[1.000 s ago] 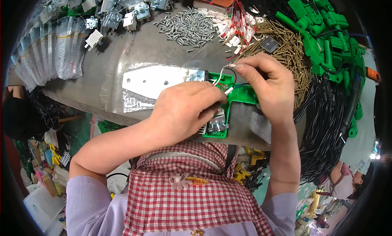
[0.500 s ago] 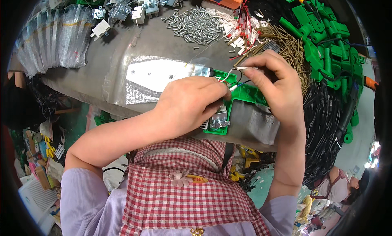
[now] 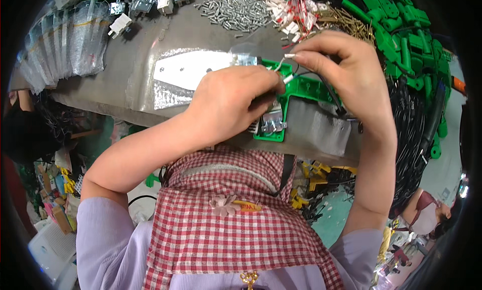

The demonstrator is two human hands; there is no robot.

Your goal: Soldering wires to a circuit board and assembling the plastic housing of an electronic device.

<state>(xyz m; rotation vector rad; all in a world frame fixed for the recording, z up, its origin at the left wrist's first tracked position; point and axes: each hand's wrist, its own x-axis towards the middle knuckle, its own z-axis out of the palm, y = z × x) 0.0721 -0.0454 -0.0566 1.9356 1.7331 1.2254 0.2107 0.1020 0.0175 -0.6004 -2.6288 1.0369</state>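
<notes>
Right hand (image 3: 346, 64) up top, pinching a slim white sleeve (image 3: 289, 55) between thumb and finger, just above the green housing (image 3: 314, 89)! That housing lies open near the table's (image 3: 125, 71) front edge; the left hand (image 3: 233, 96) curls over it, its grip hidden, impossible to tell.

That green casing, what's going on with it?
A person is handling wiring at the open green casing with bare hands. The right hand pinches a small white piece at the end of a white wire. The left hand is bent over the casing; what its fingers hold is hidden. A shiny metal part sits in the casing's near end. A white plate lies to the left, with a heap of silver screws beyond.
</notes>
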